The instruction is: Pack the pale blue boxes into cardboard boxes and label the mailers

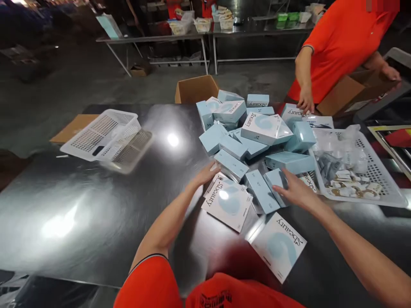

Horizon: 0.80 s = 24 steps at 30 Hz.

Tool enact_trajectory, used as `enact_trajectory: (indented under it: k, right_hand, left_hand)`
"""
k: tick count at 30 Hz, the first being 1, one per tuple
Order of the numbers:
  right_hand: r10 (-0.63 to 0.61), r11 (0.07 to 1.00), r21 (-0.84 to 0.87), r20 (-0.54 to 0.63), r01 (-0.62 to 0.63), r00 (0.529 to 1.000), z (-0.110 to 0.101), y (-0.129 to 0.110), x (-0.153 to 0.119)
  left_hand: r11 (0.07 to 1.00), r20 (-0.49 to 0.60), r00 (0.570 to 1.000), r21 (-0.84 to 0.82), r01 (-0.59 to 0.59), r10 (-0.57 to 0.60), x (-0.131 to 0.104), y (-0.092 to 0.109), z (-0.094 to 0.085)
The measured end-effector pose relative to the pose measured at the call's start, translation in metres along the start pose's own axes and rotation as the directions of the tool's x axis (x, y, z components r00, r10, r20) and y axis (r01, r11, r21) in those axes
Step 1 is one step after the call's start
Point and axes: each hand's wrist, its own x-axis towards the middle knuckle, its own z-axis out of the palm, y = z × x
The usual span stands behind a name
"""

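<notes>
A heap of pale blue and white "beauty" cartons [231, 147] lies in front of me on the dark shiny table. My left hand [207, 173] reaches to the heap's near left side, fingers stretched out against a blue carton [231, 164] and just above a white-faced carton [227, 203]. On the other side, my right hand [294, 188] has thumb and fingers apart, touching an upright blue carton [275, 177]. Between my hands stands another narrow blue carton [261, 192]. Closest to me, a white-faced carton [279, 246] rests flat and turned at an angle.
A white perforated basket [390, 188] with small bottles and plastic wrap stands at the right. An upturned-looking white basket [86, 139] sits at the left. Across the table, a co-worker's hand [306, 100] touches cartons beside a cardboard box [345, 96]. Another cardboard box [195, 87] stands behind the heap.
</notes>
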Motion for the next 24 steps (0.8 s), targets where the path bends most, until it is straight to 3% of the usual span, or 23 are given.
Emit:
enact_trajectory:
  k: [2, 5, 8, 11, 14, 17, 19, 22, 23, 24]
  right_hand:
    - [0.028, 0.995, -0.094, 0.036, -0.025, 0.999, 0.012, -0.007, -0.007]
    - [0.057, 0.983, -0.178, 0.005, -0.055, 0.998, 0.025, -0.021, -0.001]
    - [0.043, 0.982, -0.184, -0.016, -0.045, 0.999, 0.032, -0.035, 0.004]
    - [-0.031, 0.972, -0.233, -0.049, 0.019, 0.998, 0.045, -0.051, -0.007]
    - [-0.113, 0.966, -0.241, -0.045, 0.099, 0.993, 0.058, -0.063, -0.023]
    - [-0.099, 0.991, -0.096, -0.069, 0.093, 0.993, 0.047, -0.064, -0.039]
    - [-0.031, 0.995, 0.089, -0.224, 0.053, 0.974, 0.026, -0.062, -0.05]
    - [0.1, 0.916, 0.381, -0.52, 0.126, 0.848, -0.001, -0.068, -0.064]
    - [0.133, 0.862, 0.476, -0.541, 0.172, 0.831, -0.002, -0.076, -0.067]
    - [0.148, 0.796, 0.569, -0.514, 0.206, 0.845, 0.003, -0.085, -0.069]
  left_hand:
    - [0.998, 0.08, 0.996, -0.044, 0.053, -0.049, -0.02, -0.017, -0.012]
    - [0.986, 0.188, 0.976, -0.105, 0.128, -0.107, -0.049, -0.043, -0.011]
    - [0.991, 0.189, 0.981, -0.111, 0.072, -0.05, -0.062, -0.058, -0.007]
    - [1.0, 0.186, 0.983, -0.019, 0.004, 0.0, -0.053, -0.055, -0.016]
    - [0.994, 0.16, 0.987, 0.107, -0.017, 0.0, -0.038, -0.039, -0.035]
    - [0.984, 0.032, 0.999, 0.177, -0.002, -0.004, -0.036, -0.031, -0.055]
    - [0.985, -0.078, 0.997, 0.172, -0.003, 0.016, -0.046, -0.037, -0.066]
    - [1.0, -0.199, 0.98, -0.027, 0.009, -0.014, -0.074, -0.059, -0.065]
    - [0.99, -0.239, 0.97, -0.138, 0.011, -0.044, -0.086, -0.067, -0.059]
    - [0.968, -0.278, 0.958, -0.249, 0.005, -0.076, -0.097, -0.074, -0.05]
